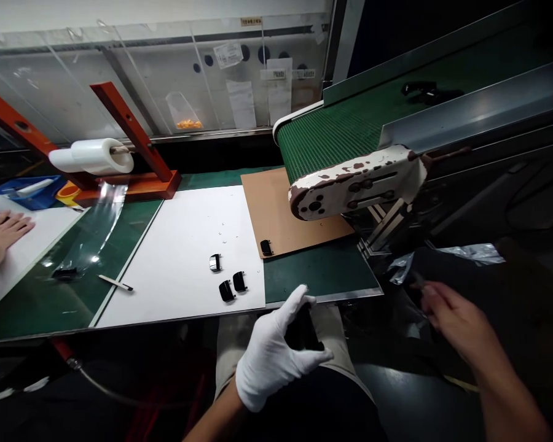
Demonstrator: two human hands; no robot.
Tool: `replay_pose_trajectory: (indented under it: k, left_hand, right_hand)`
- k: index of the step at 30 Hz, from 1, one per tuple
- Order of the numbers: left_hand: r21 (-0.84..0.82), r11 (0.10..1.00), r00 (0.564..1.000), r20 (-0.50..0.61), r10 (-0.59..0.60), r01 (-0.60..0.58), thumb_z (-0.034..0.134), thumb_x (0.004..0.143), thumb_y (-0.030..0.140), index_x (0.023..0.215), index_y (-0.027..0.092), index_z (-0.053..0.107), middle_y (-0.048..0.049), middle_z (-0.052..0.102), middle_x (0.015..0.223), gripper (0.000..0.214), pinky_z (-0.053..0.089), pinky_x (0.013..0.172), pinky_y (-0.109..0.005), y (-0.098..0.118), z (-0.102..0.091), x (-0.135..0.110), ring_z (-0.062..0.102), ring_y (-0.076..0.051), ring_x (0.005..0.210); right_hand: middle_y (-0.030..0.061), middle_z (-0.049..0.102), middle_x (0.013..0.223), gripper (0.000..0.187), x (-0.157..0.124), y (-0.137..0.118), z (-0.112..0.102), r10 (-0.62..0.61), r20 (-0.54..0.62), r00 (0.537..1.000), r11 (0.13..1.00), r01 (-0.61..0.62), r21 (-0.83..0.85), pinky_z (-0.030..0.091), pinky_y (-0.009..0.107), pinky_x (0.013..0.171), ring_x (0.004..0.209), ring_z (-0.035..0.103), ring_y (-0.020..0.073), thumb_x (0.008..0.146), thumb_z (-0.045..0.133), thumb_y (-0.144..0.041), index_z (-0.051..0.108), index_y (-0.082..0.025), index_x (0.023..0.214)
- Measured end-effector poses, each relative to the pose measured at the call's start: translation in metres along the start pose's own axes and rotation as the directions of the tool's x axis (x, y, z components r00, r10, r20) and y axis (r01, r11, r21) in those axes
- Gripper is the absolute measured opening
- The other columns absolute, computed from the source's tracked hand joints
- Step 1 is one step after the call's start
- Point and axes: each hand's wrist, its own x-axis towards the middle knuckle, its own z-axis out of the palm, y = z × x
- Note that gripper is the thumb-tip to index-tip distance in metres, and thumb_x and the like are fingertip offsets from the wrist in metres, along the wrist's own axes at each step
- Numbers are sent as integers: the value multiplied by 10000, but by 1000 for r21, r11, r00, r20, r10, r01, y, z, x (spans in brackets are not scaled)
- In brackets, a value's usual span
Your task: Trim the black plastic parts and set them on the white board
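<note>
My left hand (276, 353), in a white glove, is curled round a small black part (303, 331) just below the table's front edge, over my lap. My right hand (447, 313) is bare and blurred by motion at the lower right, near crinkled clear plastic (403, 267); its fingers are too smeared to read. Three small black parts (228, 279) lie on the white sheet (184, 245) in front of me, and another black part (266, 247) sits on the corner of the brown cardboard (281, 215).
A green conveyor belt (332, 132) with a chipped white end plate (354, 181) overhangs the table at the right. A roll of clear film (94, 156) hangs on an orange stand. Another person's hand (2, 236) rests at the far left. A thin pen-like tool (115, 282) lies nearby.
</note>
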Motion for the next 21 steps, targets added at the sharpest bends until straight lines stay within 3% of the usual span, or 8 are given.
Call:
replay_pose_trajectory:
  k: [1, 3, 5, 7, 9, 11, 13, 21]
  left_hand:
    - [3, 1000, 1000, 3, 13, -13, 842, 615, 166, 1415, 292, 355, -24, 644, 1200, 945, 486, 1006, -315, 3, -1, 0, 631, -193, 1086]
    - [10, 999, 999, 12, 43, -43, 848, 610, 175, 1423, 313, 335, -15, 641, 1206, 972, 497, 992, -304, 8, -2, 0, 637, -191, 1074]
    - [5, 997, 997, 19, 71, -71, 850, 617, 214, 1429, 318, 323, -13, 638, 1207, 974, 508, 980, -303, 13, -2, -1, 645, -191, 1058]
    - [9, 997, 997, 19, 79, -79, 838, 645, 268, 1432, 317, 317, -19, 634, 1212, 945, 521, 969, -311, 18, -2, -2, 652, -196, 1049]
    - [16, 997, 997, 24, 79, -79, 823, 668, 313, 1437, 319, 305, -24, 629, 1220, 928, 534, 956, -315, 23, -2, -4, 654, -203, 1049]
    - [16, 997, 996, 43, 78, -79, 832, 656, 328, 1445, 326, 286, -20, 626, 1224, 960, 543, 944, -304, 29, -3, -5, 656, -204, 1048]
    - [8, 997, 995, 67, 73, -74, 848, 632, 307, 1450, 329, 274, -11, 628, 1223, 1000, 541, 946, -290, 34, -3, -6, 657, -202, 1046]
    - [-33, 999, 994, 97, 40, -37, 834, 642, 234, 1442, 341, 289, 13, 631, 1217, 974, 540, 946, -269, 43, -4, -6, 660, -187, 1035]
  right_hand:
    - [32, 616, 673, 462, -9, -14, 7, -54, 119, 991, 995, 43, 93, 449, 291, 529, 495, 544, 159, 899, 385, -544, 639, -187, 1045]
    - [30, 623, 721, 412, -28, -49, 16, -177, 315, 932, 971, 112, 213, 457, 280, 565, 560, 556, 159, 913, 396, -518, 639, -197, 1002]
    - [33, 627, 738, 418, -45, -85, 16, -326, 471, 820, 939, 223, 263, 452, 279, 597, 632, 579, 173, 947, 332, -500, 642, -220, 939]
    - [44, 657, 853, 423, -60, -115, 11, -456, 511, 729, 889, 351, 294, 450, 293, 686, 758, 605, 197, 946, 317, -530, 629, -245, 958]
    - [33, 649, 787, 449, -70, -132, 7, -526, 522, 672, 846, 476, 240, 426, 299, 635, 677, 587, 201, 830, 464, -663, 610, -245, 905]
    - [18, 627, 703, 508, -77, -140, 6, -548, 525, 651, 811, 568, 142, 388, 298, 573, 585, 555, 191, 672, 622, -716, 579, -237, 838]
    - [21, 637, 700, 536, -78, -142, 8, -550, 527, 648, 786, 616, 63, 367, 300, 555, 579, 568, 198, 607, 686, -704, 566, -233, 832]
    - [61, 679, 757, 742, -71, -150, 9, -510, 562, 651, 777, 629, -24, 356, 324, 539, 605, 622, 257, 565, 573, -840, 618, -212, 957]
